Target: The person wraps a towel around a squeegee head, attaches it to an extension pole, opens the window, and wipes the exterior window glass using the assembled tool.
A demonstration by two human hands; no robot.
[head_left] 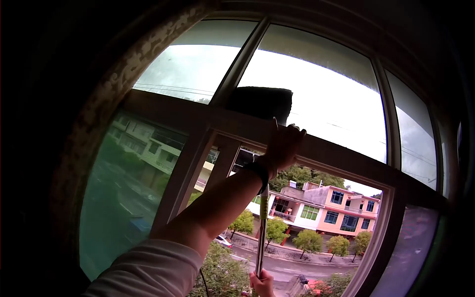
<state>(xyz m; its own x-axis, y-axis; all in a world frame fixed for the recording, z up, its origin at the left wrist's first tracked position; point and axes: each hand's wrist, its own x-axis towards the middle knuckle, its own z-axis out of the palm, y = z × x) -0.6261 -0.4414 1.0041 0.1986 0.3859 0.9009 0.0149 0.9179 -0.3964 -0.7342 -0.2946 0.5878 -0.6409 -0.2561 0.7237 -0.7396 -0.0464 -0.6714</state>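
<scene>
My left arm reaches up across the window, a dark band on its wrist. My left hand [286, 146] is closed over the window frame's crossbar [336, 148], its fingers curled at the upper edge. Low in the view, my right hand [262, 283] grips a window-cleaner pole [261, 242], shiny below with a yellow-green section higher up. The pole stands nearly upright and passes behind my left wrist. Above the crossbar, a dark block-shaped pad [262, 101] shows against the upper pane, roughly in line with the pole. The join between pad and pole is hidden.
The lower middle window section stands open onto a street [307, 270] with trees and a pink building [341, 210]. A tinted pane [123, 198] lies to the left. Patterned trim [118, 79] borders the window's left side. A thin dark cord [203, 282] hangs near my sleeve.
</scene>
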